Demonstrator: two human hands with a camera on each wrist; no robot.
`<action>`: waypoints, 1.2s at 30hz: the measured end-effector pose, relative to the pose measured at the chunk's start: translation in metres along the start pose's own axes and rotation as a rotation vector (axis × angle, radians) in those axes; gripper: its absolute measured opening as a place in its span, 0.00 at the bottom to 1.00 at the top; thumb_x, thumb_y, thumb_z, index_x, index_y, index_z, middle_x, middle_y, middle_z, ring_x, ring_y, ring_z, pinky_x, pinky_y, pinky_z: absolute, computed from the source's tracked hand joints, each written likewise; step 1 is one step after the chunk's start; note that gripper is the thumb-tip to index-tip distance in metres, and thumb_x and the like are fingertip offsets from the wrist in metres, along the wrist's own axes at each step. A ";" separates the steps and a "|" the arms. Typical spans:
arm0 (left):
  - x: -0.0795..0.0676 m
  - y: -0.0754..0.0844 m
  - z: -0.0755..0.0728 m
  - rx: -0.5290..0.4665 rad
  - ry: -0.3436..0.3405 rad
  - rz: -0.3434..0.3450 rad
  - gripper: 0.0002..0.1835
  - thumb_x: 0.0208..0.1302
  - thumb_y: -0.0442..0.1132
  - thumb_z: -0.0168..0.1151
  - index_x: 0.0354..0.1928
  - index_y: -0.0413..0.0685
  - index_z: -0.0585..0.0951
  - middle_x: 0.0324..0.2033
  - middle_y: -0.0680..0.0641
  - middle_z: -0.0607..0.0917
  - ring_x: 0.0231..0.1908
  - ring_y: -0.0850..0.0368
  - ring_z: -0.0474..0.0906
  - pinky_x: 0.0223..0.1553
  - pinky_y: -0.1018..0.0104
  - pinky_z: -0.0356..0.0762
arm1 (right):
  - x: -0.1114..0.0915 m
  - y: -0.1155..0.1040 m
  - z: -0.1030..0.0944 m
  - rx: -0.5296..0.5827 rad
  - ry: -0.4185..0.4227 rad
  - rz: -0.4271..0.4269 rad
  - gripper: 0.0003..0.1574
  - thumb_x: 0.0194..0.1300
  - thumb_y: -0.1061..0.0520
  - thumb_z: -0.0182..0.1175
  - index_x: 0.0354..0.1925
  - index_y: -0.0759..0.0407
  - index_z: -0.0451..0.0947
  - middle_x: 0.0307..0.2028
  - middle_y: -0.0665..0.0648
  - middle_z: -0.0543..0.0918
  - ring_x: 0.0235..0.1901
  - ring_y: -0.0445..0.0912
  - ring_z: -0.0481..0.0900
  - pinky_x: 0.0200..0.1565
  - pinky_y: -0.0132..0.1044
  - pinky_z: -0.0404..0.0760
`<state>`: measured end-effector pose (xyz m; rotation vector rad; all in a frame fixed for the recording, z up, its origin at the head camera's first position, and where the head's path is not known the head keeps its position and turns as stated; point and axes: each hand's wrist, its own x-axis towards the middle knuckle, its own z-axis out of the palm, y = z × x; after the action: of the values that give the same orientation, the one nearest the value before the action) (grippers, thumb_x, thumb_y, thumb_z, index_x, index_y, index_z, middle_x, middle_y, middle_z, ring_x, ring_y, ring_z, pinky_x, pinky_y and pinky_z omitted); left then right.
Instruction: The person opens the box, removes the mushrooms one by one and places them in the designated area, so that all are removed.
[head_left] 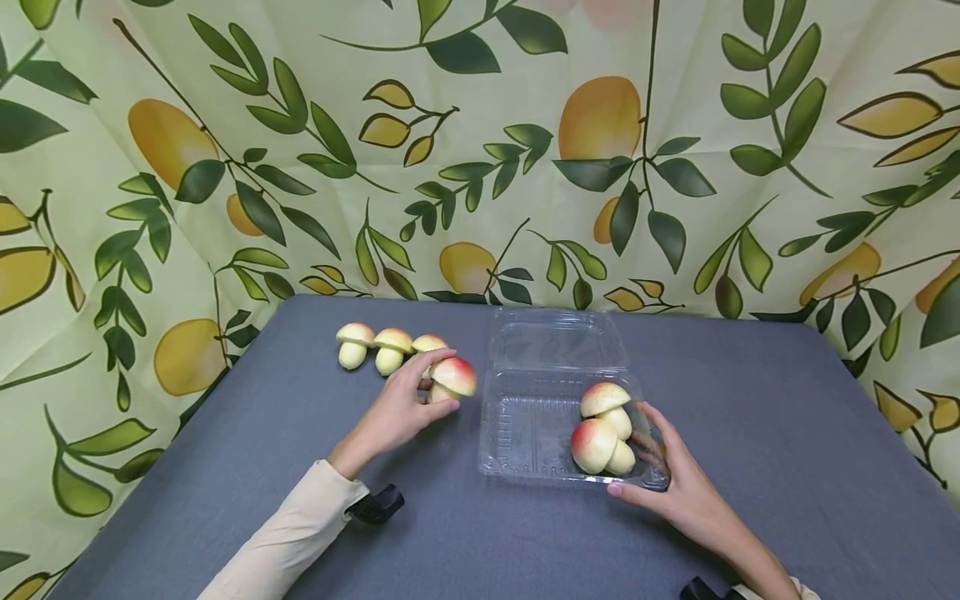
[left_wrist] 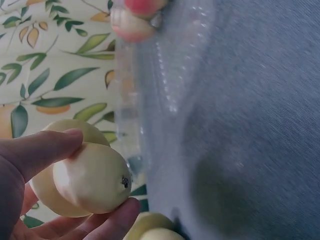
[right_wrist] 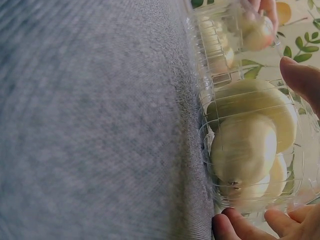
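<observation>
My left hand holds an artificial mushroom with a red-tinged cap above the table, left of a clear plastic clamshell box. In the left wrist view, thumb and fingers pinch this mushroom around its pale stem and cap. The box's lid lies folded back. At the box's right end, my right hand grips the near corner, thumb at the front edge and fingers along the side wall. Inside that end lie two mushrooms, one behind the other; the right wrist view shows them through the wall.
Left of the box, more mushrooms stand in a row on the grey cloth-covered table: one at the left, one beside it, and one partly behind my left hand. A leaf-and-fruit patterned curtain hangs behind the table.
</observation>
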<state>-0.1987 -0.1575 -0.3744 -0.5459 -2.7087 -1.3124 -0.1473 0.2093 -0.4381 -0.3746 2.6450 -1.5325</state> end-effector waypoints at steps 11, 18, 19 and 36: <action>-0.014 -0.018 -0.007 0.077 0.016 -0.064 0.35 0.56 0.34 0.73 0.67 0.44 0.71 0.60 0.37 0.77 0.42 0.48 0.84 0.40 0.63 0.82 | 0.001 0.000 0.000 0.007 0.004 -0.008 0.71 0.55 0.52 0.75 0.79 0.54 0.37 0.76 0.67 0.50 0.67 0.69 0.67 0.54 0.22 0.71; -0.021 -0.030 -0.008 0.074 0.031 -0.110 0.35 0.55 0.34 0.74 0.65 0.45 0.72 0.58 0.38 0.78 0.36 0.55 0.81 0.33 0.70 0.77 | 0.001 -0.001 0.000 0.007 0.007 -0.027 0.70 0.54 0.54 0.75 0.79 0.53 0.37 0.76 0.67 0.50 0.66 0.69 0.67 0.53 0.21 0.70; -0.021 -0.031 -0.008 0.071 0.032 -0.116 0.35 0.55 0.34 0.74 0.65 0.44 0.72 0.58 0.38 0.78 0.34 0.57 0.80 0.32 0.70 0.76 | 0.001 -0.001 -0.001 0.008 0.006 -0.027 0.70 0.54 0.54 0.75 0.79 0.53 0.37 0.76 0.67 0.50 0.66 0.69 0.67 0.53 0.21 0.70; -0.023 -0.045 -0.013 0.132 0.043 -0.223 0.34 0.56 0.36 0.72 0.66 0.43 0.71 0.52 0.39 0.80 0.29 0.58 0.71 0.30 0.67 0.69 | 0.001 -0.001 -0.001 -0.008 0.004 -0.019 0.71 0.55 0.53 0.75 0.79 0.53 0.37 0.76 0.67 0.50 0.66 0.68 0.68 0.55 0.26 0.73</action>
<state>-0.1938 -0.2000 -0.4053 -0.2054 -2.8607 -1.1609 -0.1483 0.2089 -0.4367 -0.3989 2.6590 -1.5303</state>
